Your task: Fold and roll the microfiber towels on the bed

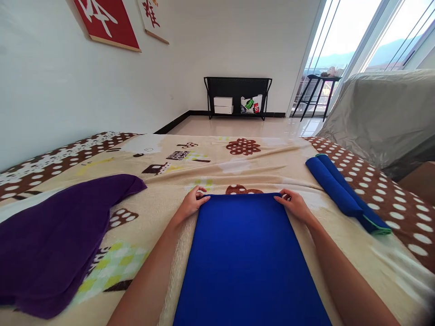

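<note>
A blue cloth (244, 253) lies flat in front of me as a long panel, its near end running out of view at the bottom. At its far left corner, my left hand (196, 202) pinches the edge between thumb and fingers. My right hand (291, 203) grips the far right corner the same way. Between both hands the far edge is straight and taut. To the right lies a rolled blue cloth (335, 188) with green edging at its ends. On the left a purple cloth (57, 240) is spread loosely.
Everything rests on a cream patterned blanket (163, 181) with brown polka-dot borders. Beyond it stands a black metal rack (239, 86) against the wall, holding white boxes (223, 105). A covered piece of furniture (384, 113) and a black stool (319, 90) are at the right.
</note>
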A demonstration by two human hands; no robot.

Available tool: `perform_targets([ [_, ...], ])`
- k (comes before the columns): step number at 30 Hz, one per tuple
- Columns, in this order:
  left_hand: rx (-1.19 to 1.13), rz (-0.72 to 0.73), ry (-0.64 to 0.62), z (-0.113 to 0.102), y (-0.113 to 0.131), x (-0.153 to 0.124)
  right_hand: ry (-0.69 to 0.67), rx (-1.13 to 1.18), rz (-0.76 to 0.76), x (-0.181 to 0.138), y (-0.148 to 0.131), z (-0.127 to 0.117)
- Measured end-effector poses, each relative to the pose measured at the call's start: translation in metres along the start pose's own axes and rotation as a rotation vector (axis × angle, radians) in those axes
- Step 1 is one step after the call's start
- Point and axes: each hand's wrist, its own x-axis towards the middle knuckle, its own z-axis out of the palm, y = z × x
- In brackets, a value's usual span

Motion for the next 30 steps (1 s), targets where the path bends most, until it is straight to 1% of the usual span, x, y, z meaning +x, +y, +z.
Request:
perform_targets([
  [6, -0.038, 0.037, 0.012, 0.003, -0.004, 0.001, 0.058, 0.003, -0.017, 0.001, -0.002, 0.006],
  [12, -0.016, 0.035, 0.060, 0.004, -0.005, 0.003, 0.159, -0.016, -0.041, 0.002, -0.007, 0.002],
  [22, 0.071, 0.013, 0.098, 0.009, 0.004, -0.001, 0.050, -0.097, -0.024, 0.001, -0.005, 0.006],
  [25, 0.089, 0.019, 0.117, 0.010, 0.005, 0.001, 0.066, -0.127, -0.019, 0.002, -0.003, 0.005],
  [30, 0.121, 0.037, 0.154, 0.014, 0.007, 0.010, 0.138, -0.204, -0.011, 0.007, 0.003, 0.005],
])
